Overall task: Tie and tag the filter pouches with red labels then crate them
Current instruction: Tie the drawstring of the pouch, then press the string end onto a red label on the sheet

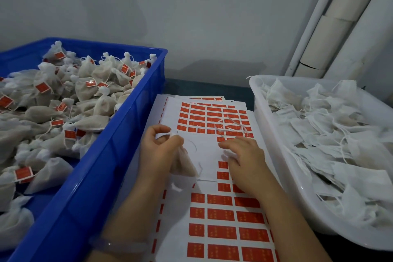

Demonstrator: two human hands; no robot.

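Observation:
My left hand (pixel 158 147) grips the gathered neck of a beige filter pouch (pixel 183 166), whose body hangs down over the label sheet. A thin white string trails from the pouch toward my right hand (pixel 244 155). That hand lies palm down on the sheet of red labels (pixel 221 215), fingertips touching the paper near a bare strip where labels are gone. Whether it pinches a label or the string is hidden by blur. The blue crate (pixel 127 134) at the left holds several tied pouches with red tags.
A white tray (pixel 282 161) at the right is heaped with flat untied pouches and loose strings. More label sheets (pixel 204 110) lie stacked toward the wall. Pale pipes (pixel 331 27) run up the back right corner. A bracelet sits on my left wrist.

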